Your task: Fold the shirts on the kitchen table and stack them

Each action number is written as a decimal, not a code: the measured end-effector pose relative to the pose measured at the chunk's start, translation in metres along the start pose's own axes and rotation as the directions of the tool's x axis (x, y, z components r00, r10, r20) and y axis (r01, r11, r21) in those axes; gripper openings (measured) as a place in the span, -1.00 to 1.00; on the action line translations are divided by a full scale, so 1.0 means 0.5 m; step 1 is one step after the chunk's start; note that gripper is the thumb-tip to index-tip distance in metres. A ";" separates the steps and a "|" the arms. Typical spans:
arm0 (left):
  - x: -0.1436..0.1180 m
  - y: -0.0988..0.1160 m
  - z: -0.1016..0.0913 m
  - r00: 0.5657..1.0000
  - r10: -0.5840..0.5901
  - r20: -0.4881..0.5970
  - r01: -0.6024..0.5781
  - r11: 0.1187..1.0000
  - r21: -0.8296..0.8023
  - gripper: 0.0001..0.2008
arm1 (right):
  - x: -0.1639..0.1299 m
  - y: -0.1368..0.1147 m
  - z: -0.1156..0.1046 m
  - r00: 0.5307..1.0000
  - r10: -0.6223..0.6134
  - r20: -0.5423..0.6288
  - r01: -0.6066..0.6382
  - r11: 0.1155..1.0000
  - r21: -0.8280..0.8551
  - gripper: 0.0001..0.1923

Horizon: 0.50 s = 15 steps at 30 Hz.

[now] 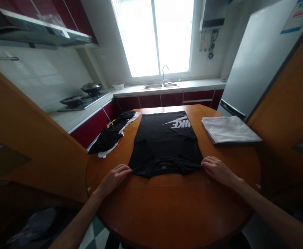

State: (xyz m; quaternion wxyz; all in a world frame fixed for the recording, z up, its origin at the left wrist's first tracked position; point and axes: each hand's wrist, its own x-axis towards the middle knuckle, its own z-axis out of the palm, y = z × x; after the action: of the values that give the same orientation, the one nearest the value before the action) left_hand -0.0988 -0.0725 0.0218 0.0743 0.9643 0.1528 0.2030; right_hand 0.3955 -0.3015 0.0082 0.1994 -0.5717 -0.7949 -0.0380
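A black T-shirt [164, 141] with a white logo lies flat on the round wooden table [172, 207], its sides folded in and its collar end toward me. My left hand [115, 178] pinches the near left corner of the shirt. My right hand [216, 169] pinches the near right corner. Both hands rest on the tabletop at the shirt's near edge.
A crumpled black and white garment [112, 135] lies at the table's left edge. A folded white cloth [229, 129] sits at the right. Behind are a kitchen counter with sink [160, 85], a stove with pans [83, 97], and a fridge [257, 62] at right.
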 end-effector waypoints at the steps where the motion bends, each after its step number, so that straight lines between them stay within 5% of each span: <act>1: -0.003 0.002 -0.001 1.000 -0.003 0.005 0.003 1.000 -0.004 -0.76 | -0.002 -0.001 -0.001 1.000 -0.006 0.010 0.006 1.000 0.000 -0.80; 7: -0.023 0.035 -0.016 0.998 -0.017 0.057 0.019 0.999 -0.029 -0.74 | -0.023 -0.024 -0.021 0.998 -0.021 0.052 0.022 1.000 -0.013 -0.81; 15: -0.053 0.129 -0.062 0.987 0.025 0.158 -0.009 0.995 -0.102 -0.74 | -0.085 -0.074 -0.067 0.995 -0.044 0.092 0.045 0.999 -0.009 -0.78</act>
State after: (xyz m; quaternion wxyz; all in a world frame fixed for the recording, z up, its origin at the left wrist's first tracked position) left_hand -0.1176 -0.1395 0.0534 0.1333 0.9737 0.1277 0.1336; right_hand 0.3818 -0.3619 0.0301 0.1585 -0.5560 -0.8157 -0.0205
